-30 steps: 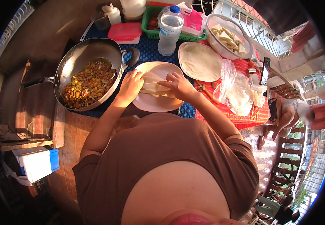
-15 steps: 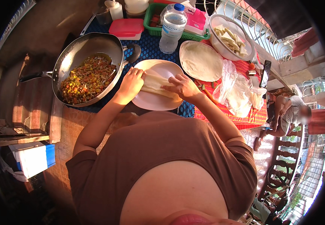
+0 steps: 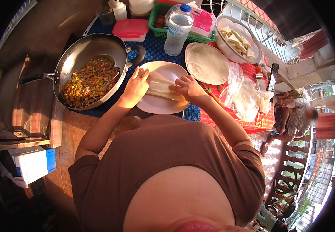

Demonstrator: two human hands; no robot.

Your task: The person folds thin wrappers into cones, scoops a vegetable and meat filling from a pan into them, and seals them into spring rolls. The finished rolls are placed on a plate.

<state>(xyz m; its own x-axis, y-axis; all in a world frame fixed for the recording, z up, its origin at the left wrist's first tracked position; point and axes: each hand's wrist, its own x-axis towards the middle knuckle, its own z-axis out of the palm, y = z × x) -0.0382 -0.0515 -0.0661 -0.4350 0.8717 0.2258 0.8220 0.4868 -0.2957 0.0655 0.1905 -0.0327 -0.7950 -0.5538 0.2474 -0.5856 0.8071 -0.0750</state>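
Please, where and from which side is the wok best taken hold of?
Probably by the long black handle, from the left: it projects outward from the wok, away from the chopped mixture. The shorter black handle opposite could steady it.

Looking, most likely, at a home porch or terrace doubling as a cooking spot. Reading the kitchen side from a blue patterned cloth (image 3: 156,53), a wok (image 3: 84,47) of diced food (image 3: 88,85), a plate (image 3: 154,107) with a folded dough sheet (image 3: 161,87), a green basket (image 3: 203,38), a pink-lidded container (image 3: 130,28) and a bowl (image 3: 237,57) of folded pastries (image 3: 235,40). Reading the open-air side from a curled metal grille (image 3: 261,21) at the upper right, a balustrade (image 3: 296,149) lower down, and sunlight streaking across a tiled floor (image 3: 74,133). Noting also a person (image 3: 299,119) near the balustrade, and greenery (image 3: 305,205) beyond.
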